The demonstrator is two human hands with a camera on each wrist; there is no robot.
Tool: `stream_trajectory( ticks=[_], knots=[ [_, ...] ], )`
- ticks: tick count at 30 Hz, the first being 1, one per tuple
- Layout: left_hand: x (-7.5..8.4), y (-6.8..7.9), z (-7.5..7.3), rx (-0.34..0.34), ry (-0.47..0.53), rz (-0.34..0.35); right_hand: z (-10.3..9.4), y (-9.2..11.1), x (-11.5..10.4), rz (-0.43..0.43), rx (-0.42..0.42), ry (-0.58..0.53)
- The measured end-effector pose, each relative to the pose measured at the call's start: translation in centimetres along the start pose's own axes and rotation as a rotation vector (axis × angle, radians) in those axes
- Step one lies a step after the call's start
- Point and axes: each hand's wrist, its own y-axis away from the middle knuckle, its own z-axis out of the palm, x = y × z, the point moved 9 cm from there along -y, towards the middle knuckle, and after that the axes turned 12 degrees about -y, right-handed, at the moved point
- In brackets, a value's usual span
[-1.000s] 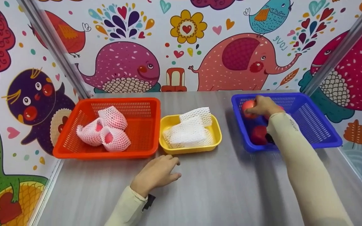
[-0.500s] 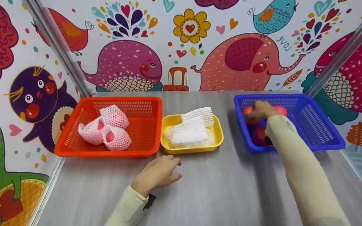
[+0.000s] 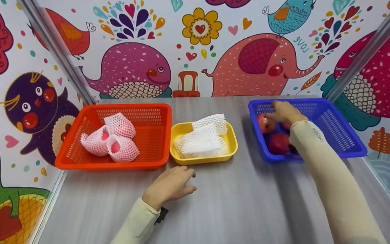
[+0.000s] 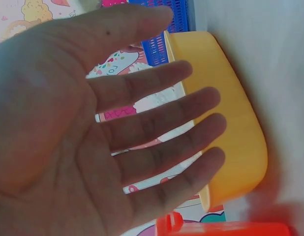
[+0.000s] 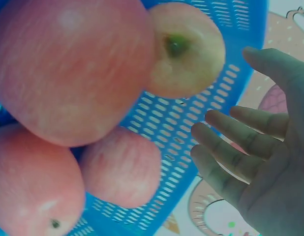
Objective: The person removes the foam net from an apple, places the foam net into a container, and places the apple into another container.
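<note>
My right hand (image 3: 284, 112) is over the left rear of the blue basket (image 3: 337, 156). Its fingers look spread in the right wrist view, apart from the apples and holding nothing. Several red apples lie in that basket, among them one at the left wall (image 3: 266, 124) and one near the front (image 3: 279, 143); the forearm partly covers others. Above the table, just in front of the yellow tray (image 3: 232, 154), my left hand (image 3: 170, 185) hovers, fingers extended and palm bare in the left wrist view. White foam fruit nets (image 3: 200, 139) lie in the tray.
On the left stands a red basket (image 3: 152, 145) with 3 apples in pink foam nets (image 3: 123, 149). The yellow tray sits between the two baskets on a grey table (image 3: 215, 203). Printed wall panels (image 3: 195, 57) close off the back and sides.
The right hand gripped an apple in the blue basket, set it down lower by the left wall, then let go and rose off it. The left hand stays about where it was.
</note>
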Motion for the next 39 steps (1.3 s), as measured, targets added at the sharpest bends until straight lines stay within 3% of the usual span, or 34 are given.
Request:
stream_trajectory(
  ticks=[5, 9, 20, 27, 32, 35, 39],
  knots=[
    [0.3, -0.2, -0.5, 0.048, -0.018, 0.033, -0.7, 0.7, -2.1, -0.119, 0.063, 0.043],
    [0.4, -0.2, -0.5, 0.048, -0.011, 0.042, -0.4, 2.2, -3.2, -0.186, 0.088, 0.006],
    [0.3, -0.2, -0.7, 0.047, -0.016, 0.038, 0.5, 9.2, -6.9, -0.284, 0.223, -0.013],
    [0.5, -0.2, -0.9, 0.047, -0.008, 0.040, 3.0, 13.6, -8.8, -0.387, 0.286, 0.042],
    [0.7, -0.1, -1.0, 0.063, -0.014, 0.051, 5.3, 16.5, -10.0, -0.516, 0.360, 0.068],
    [0.8, 0.0, -1.0, 0.076, -0.013, 0.055, 6.9, 17.8, -10.3, -0.574, 0.377, 0.050],
    [1.0, 0.1, -0.8, 0.066, 0.000, 0.060, 8.6, 18.7, -10.0, -0.584, 0.373, 0.015]
  ],
)
